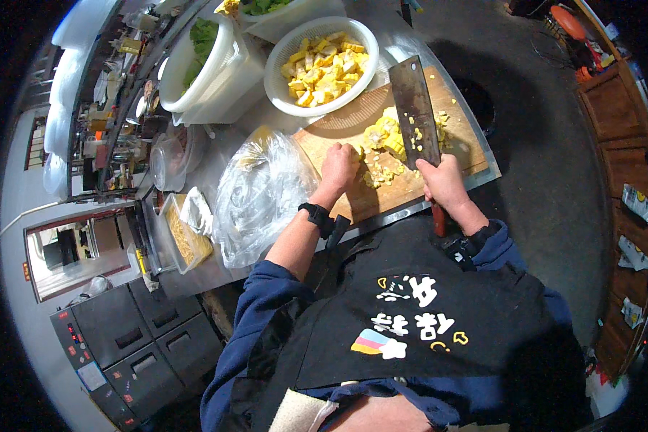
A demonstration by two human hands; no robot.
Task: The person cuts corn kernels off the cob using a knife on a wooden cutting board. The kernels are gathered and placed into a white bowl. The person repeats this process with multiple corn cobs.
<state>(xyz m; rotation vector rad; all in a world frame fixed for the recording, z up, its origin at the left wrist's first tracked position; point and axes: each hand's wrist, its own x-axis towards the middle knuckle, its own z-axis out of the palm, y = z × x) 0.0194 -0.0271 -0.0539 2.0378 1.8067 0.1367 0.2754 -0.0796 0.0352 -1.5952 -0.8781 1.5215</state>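
My right hand grips a Chinese cleaver by its reddish-brown handle. The blade stands over the wooden cutting board, and loose kernels stick to its dark face. My left hand is curled at the board's left part, with a yellow corn piece at its fingertips, mostly hidden by the fingers. Between the hands lie cut corn cob chunks and scattered kernels. Beyond the board, a white plastic colander holds many cut corn pieces; its near rim overhangs the board.
A clear plastic bag lies left of the board on the metal table. White baskets with leafy greens stand at the back left. A clear container of yellow strips sits farther left. Wooden cabinets line the right side.
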